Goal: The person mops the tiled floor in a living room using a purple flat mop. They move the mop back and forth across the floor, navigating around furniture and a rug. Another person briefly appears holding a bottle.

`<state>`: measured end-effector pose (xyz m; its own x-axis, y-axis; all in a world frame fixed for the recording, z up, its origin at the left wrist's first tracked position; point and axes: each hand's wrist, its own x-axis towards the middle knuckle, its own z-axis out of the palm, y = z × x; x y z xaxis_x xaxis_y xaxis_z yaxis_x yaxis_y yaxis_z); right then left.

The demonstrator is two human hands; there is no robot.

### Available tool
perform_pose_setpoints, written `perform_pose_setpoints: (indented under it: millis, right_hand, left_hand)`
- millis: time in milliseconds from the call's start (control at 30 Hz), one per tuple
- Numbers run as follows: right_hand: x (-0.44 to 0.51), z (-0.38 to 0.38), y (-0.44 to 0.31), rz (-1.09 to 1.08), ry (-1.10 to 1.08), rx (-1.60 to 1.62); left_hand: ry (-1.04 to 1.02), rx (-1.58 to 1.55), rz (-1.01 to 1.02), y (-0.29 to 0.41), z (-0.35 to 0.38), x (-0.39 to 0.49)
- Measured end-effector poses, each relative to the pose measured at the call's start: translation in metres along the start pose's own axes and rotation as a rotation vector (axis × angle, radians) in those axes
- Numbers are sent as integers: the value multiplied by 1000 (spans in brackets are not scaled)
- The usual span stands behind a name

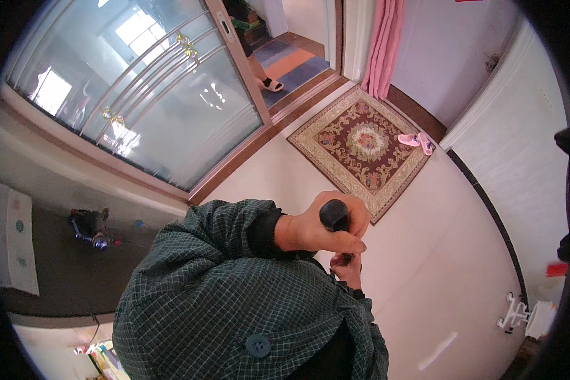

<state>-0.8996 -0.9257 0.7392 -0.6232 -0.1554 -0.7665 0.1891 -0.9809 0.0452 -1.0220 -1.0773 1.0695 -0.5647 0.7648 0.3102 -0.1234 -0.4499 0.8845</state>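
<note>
My left hand (330,223), reaching in from the left in a green checked sleeve, is closed around a black rod-like handle (335,215). The handle's rounded end points up towards the camera. Below it, my right hand (346,267) is partly covered by the left hand and sleeve. Its fingers are curled around a small dark part, which seems to belong to the same handle. The rest of the handle is hidden beneath my hands, so the kind of tool cannot be told.
A patterned doormat (368,137) with pink slippers (425,143) lies ahead on the pale tiled floor (408,266). To the left stands a glass sliding door (171,95). Beyond its opening, a person's foot in a slipper (272,85) shows. A white rack-like object (515,312) is at the right.
</note>
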Motion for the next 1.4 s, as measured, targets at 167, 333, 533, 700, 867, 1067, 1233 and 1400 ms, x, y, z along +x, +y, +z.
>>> perform_pose_setpoints:
  millis: [167,333,533,700,867,1067,1233,1400]
  right_hand:
    - [32,28,3,-57,-43,-23]
    - [66,34,-4,-28,-64,-25]
    - [50,97,17,-744,-106,-986]
    - [32,136,20,-758,-19,-1253]
    - [32,131,20,-712,22,-1233]
    - [29,130,20,-690,26,-1241]
    - [21,122,22,-695,41,-1234]
    - [14,110,25,-686,38,-1222]
  left_hand:
    - [22,-41,-47,3,-53,27]
    - [-93,-117,-81,-7,-111,50]
    - [-308,-176,-146,-19,-157,72]
    - [-369,-176,-49,-28,-171,83]
    - [-413,-175,-90,-21,-176,87]
    - [-451,-170,-75,-30,-167,86]
    - [-471,-202,-86,-32,-147,85]
    - [-496,-158,-74,-28,-131,81]
